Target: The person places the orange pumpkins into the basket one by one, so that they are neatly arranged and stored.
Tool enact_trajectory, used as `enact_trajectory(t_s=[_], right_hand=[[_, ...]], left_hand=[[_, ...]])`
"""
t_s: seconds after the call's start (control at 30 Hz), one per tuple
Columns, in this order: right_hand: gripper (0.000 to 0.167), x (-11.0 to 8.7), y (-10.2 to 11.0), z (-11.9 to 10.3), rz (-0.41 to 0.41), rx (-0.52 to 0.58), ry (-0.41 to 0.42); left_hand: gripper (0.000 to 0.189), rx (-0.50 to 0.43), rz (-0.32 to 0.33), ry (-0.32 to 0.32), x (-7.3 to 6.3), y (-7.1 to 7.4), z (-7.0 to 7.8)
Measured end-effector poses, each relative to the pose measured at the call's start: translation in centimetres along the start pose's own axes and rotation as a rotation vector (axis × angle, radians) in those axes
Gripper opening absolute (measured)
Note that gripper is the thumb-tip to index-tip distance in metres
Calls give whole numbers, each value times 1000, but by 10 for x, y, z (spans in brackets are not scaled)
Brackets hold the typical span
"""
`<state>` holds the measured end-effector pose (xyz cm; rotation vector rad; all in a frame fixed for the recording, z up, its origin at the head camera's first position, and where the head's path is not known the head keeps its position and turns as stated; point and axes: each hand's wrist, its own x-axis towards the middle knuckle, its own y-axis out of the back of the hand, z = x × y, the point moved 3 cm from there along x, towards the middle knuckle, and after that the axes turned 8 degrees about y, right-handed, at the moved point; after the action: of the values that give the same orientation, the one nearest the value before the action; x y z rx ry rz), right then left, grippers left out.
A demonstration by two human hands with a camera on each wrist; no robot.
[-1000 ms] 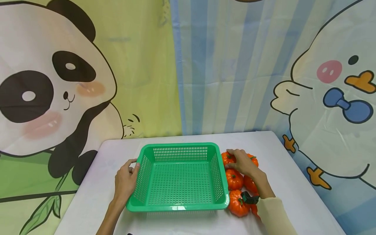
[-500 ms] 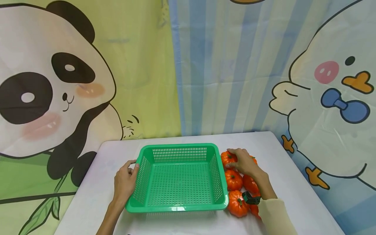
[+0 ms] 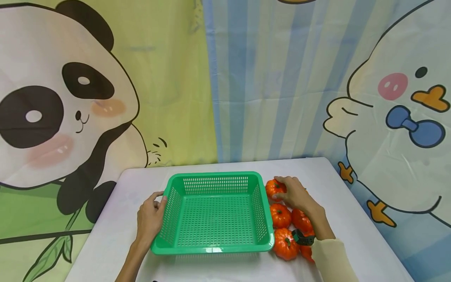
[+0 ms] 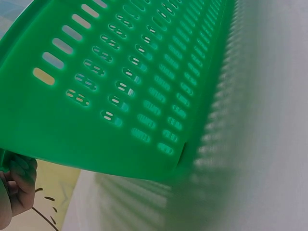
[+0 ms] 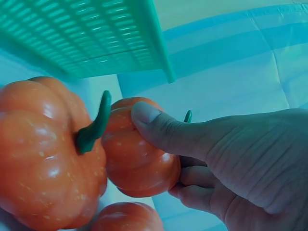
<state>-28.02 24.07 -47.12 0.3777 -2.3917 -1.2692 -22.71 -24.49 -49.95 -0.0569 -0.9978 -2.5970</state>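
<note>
A green plastic basket with slotted walls stands in the middle of the table, with nothing inside it. My left hand grips its left rim; the left wrist view shows the fingers curled at the rim. To the basket's right, my right hand holds the farthest orange toy pumpkin. In the right wrist view the thumb presses on this pumpkin and the other fingers go behind it. A larger pumpkin with a green stem sits beside it.
More pumpkins lie along the basket's right side, including a middle one and a near one. Others lie partly under the right forearm, which wears a black wrist strap. Behind the white table hangs a cartoon-printed curtain.
My right hand has shifted slightly to the right, and the far pumpkin has moved a little with it. The pumpkin behind that hand is now almost hidden. Left hand and basket stay put.
</note>
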Motion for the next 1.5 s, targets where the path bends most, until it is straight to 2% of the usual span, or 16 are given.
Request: enact_trajectory(t_s=[0.57,1.1,1.5], right_hand=[[63,-3,19,-14,-24,5,38],[64,-10,43,-34,-37,-33,-2],[64,-13,56,-50,-45,-57,22]], left_hand=[[37,-19,-5,7,0,-1,1],[39,-23,-17,23,0,1,-2],[38,-31,-18,13,1,1,-2]])
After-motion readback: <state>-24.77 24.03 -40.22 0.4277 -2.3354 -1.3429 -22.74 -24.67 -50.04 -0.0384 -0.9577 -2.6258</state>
